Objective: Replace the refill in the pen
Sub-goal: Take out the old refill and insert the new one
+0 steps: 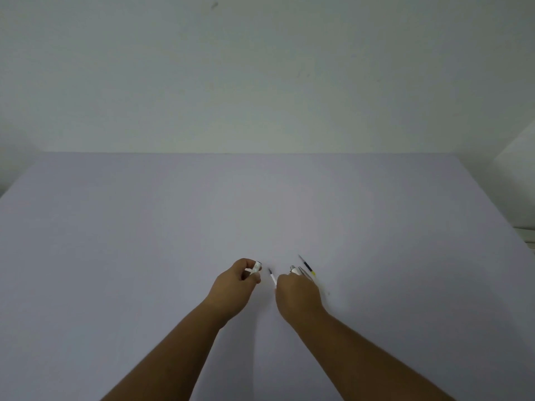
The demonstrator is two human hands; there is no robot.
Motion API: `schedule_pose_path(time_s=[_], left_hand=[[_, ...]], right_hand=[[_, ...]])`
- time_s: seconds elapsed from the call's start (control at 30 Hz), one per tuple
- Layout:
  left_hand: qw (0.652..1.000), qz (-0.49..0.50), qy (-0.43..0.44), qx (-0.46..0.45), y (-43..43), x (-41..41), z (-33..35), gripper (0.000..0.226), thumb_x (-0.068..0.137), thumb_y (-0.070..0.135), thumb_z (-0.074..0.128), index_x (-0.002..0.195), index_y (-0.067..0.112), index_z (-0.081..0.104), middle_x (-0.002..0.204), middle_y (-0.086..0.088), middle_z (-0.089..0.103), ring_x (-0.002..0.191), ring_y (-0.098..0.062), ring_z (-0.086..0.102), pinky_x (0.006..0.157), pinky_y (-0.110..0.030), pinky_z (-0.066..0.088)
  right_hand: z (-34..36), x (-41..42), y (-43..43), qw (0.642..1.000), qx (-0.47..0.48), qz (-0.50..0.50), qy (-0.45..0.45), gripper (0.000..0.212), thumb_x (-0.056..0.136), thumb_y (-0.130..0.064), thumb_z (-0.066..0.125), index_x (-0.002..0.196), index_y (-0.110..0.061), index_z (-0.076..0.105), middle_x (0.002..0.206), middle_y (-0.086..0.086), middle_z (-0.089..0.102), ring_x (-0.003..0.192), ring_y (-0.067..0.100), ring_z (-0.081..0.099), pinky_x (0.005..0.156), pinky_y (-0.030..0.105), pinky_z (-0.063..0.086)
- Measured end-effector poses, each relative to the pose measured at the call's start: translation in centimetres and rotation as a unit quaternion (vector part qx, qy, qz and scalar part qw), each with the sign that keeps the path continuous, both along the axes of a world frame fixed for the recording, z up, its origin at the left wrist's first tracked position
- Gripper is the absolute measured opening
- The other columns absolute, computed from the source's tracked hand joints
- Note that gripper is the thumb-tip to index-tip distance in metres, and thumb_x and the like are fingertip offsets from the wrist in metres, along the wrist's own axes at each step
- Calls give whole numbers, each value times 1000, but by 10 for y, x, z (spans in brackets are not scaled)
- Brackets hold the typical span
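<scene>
Gripping a white pen piece (256,267), the left hand (235,287) is curling shut above the surface (144,241); the right hand (298,295) is pinching a white refill (272,277), a dark refill (307,266) lying just beyond it.

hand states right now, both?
Left hand: closed on a white pen piece.
Right hand: closed on a thin white refill; other pen parts beside it, grip on those unclear.

The right hand (298,293) hides the lower end of the white refill (272,277) and most of the pen piece (294,270) at its 12 o'clock.
</scene>
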State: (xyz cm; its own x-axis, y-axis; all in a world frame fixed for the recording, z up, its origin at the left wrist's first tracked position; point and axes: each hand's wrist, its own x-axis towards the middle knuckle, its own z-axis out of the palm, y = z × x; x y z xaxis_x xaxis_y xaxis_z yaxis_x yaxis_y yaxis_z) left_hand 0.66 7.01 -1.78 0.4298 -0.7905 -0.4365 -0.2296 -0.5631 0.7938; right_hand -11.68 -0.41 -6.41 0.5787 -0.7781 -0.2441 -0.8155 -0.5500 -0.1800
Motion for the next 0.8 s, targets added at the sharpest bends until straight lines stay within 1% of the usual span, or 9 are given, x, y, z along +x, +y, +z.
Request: schedule_pose_path(time_s=[0.1,0.13,0.2,0.3,0.4,0.47,0.57,0.7,0.8], left_hand=[[1000,-3,-11,3,4,2,-2,16,94,33,49,109,32,55,96,7,59,91,-18,60,67,-23,43],[1000,-4,-13,4,5,2,-3,16,93,33,50,108,33,55,95,8,59,90,-17,60,68,-23,44],[1000,-6,-21,5,7,3,-3,12,92,33,52,103,35,56,92,10,59,84,-13,59,63,-20,44],[999,-13,-35,3,6,2,-1,9,91,33,54,97,38,58,88,14,58,73,-6,54,55,-15,41],[998,-36,-52,6,2,-2,1,9,91,32,54,96,39,58,89,12,58,72,-6,54,54,-15,40],[998,-41,-57,5,-1,-4,1,8,91,32,55,95,39,58,91,10,59,73,-7,53,55,-15,40],[998,-44,-52,-8,-4,-8,3,9,91,32,55,95,38,60,88,12,59,72,-8,54,54,-17,41],[997,-51,-52,-28,-8,-15,7,9,91,32,55,95,40,58,90,11,59,77,-7,54,60,-17,40],[997,-50,-37,-45,-12,-20,11,14,91,30,55,89,44,56,86,10,60,82,-14,59,61,-18,44]], right_hand=[[3,2,1,998,45,-50,-18,19,89,-13,48,100,-7,63,105,10,68,97,26,64,75,30,49],[6,3,-1,993,71,-81,-40,20,88,-17,49,98,-7,64,102,9,68,95,27,64,71,29,47],[14,4,-5,975,119,-152,-109,22,83,-25,53,90,-8,66,90,8,68,83,25,64,63,25,44],[31,4,-18,910,170,-253,-281,13,79,-26,60,76,-13,63,68,-1,61,62,15,56,53,21,39],[50,-1,-27,841,208,-296,-403,14,79,-23,59,69,-15,63,61,-1,59,55,14,51,51,23,41],[57,-2,-28,826,227,-293,-425,17,80,-24,57,64,-22,62,63,0,61,54,14,51,50,25,43],[61,-6,-25,815,240,-287,-442,20,82,-23,58,62,-24,63,63,-2,63,54,11,51,50,27,44],[62,-12,-20,815,260,-260,-448,17,80,-22,60,65,-23,66,66,-2,66,54,9,50,53,23,42],[63,-14,-17,822,290,-226,-435,12,77,-24,63,67,-19,68,63,-5,60,56,10,48,55,26,41]])
